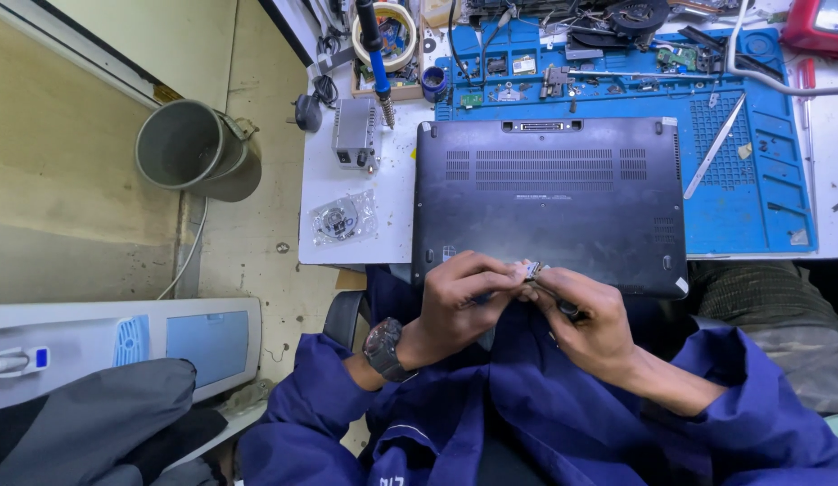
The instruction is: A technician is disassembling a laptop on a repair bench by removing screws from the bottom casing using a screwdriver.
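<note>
The left hand (459,292) and right hand (585,315) both pinch a tiny silver metal part (531,270), held close for a good look, just past the worktop's (365,243) front edge, where a flat black laptop (545,202) lies upside down.

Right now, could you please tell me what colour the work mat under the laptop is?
The mat is blue, seen best in the head view.
</note>
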